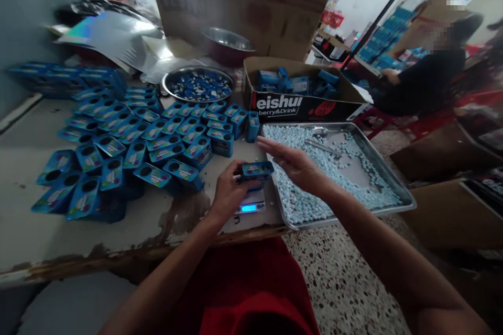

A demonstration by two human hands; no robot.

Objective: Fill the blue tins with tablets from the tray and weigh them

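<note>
A small blue pack [257, 170] is gripped in my left hand [228, 191], its fingers and thumb wrapped round one end. Just below it, a small digital scale [257, 208] with a lit blue display sits near the table's front edge. Over the left part of a metal tray [349, 218], my right hand [296, 165] reaches with its fingers stretched out, a little apart from the pack. Pale blue and white tablets [310, 199] cover much of the tray, and a flat metal strip [324, 147] lies among them.
Many blue packs with dark round openings [135, 154] stand to the left. Behind are a round metal bowl [165, 86] of blue and white pieces and a printed cardboard box [306, 110] holding blue packs. A person in dark clothing [432, 76] sits at the right.
</note>
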